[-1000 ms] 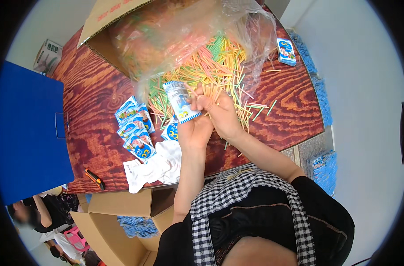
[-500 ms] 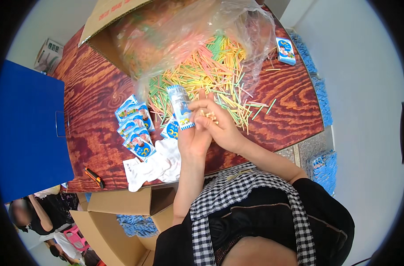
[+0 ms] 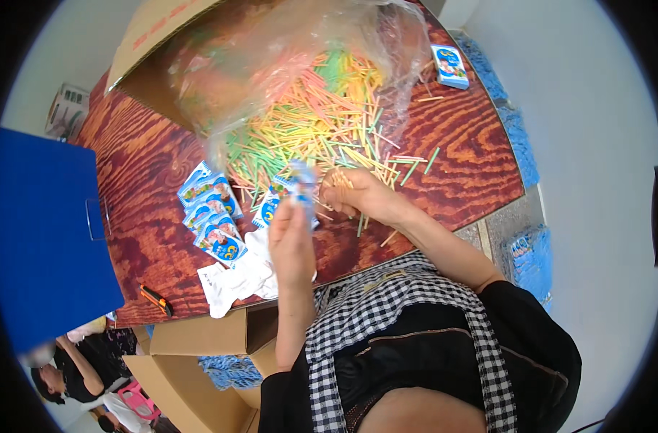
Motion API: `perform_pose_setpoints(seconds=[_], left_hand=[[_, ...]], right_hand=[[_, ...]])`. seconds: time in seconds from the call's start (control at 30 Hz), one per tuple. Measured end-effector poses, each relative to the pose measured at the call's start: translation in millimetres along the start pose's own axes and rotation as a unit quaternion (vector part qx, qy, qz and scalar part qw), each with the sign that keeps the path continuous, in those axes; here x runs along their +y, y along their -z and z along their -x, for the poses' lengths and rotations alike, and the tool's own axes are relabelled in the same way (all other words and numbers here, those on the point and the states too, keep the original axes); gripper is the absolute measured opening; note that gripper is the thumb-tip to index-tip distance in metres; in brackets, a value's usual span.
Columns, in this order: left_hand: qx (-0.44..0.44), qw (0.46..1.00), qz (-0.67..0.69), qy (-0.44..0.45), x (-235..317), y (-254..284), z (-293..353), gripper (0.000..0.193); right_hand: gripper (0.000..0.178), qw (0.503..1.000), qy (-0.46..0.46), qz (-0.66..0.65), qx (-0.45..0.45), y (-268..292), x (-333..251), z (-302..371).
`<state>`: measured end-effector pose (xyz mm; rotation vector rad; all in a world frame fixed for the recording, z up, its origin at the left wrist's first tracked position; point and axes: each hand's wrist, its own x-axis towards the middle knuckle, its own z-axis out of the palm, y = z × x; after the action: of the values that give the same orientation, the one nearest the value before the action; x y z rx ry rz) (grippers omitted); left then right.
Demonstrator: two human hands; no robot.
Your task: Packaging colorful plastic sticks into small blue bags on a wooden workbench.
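My left hand (image 3: pixel 291 245) is closed around the lower part of a small blue-and-white packet (image 3: pixel 303 175), blurred by motion. Just to its right, the fingers of my right hand (image 3: pixel 370 196) curl around a bunch of thin pale sticks (image 3: pixel 341 180), their ends showing at the fingertips. Beyond both hands spreads a heap of pink, yellow and green sticks (image 3: pixel 307 130). Another blue-and-white packet (image 3: pixel 268 208) lies on the table behind my left hand. Left of that, several similar packets (image 3: pixel 217 238) overlap in a row.
A cardboard box (image 3: pixel 152 79) with a clear plastic bag (image 3: pixel 228 86) opens toward me on the wooden table (image 3: pixel 459 187). White cloth (image 3: pixel 235 280) and a utility knife (image 3: pixel 156 300) lie near the front edge. One pack (image 3: pixel 450 66) stands far right. A person (image 3: pixel 91 368) is at lower left.
My hands have moved apart; they were overlapping before. My left hand now grips the packet from below and has turned. The right hand has drawn the sticks clear of the packet.
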<state>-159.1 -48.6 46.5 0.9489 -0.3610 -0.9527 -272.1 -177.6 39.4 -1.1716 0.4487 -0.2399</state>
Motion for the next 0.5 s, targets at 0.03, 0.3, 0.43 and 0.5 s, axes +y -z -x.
perform_pose_setpoints(seconds=[0.03,0.3,0.43,0.5], left_hand=[[-0.01,1.0,0.014,-0.022,3.9,-0.2,0.9,0.024],[0.019,0.993,0.115,0.024,0.2,67.4,13.3,0.045],[-0.009,0.989,0.139,0.044,-10.1,66.6,7.6,0.045],[0.0,0.986,0.156,0.06,-14.0,59.2,4.0,0.044]], right_hand=[[0.01,0.999,0.016,-0.025,0.035,5.3,-1.1,4.6],[0.019,0.877,0.04,0.439,0.19,113.7,-26.7,67.3],[0.007,0.721,0.078,0.676,0.13,134.2,-21.1,95.9],[0.01,0.688,0.077,0.715,0.098,135.2,-16.7,92.9]])
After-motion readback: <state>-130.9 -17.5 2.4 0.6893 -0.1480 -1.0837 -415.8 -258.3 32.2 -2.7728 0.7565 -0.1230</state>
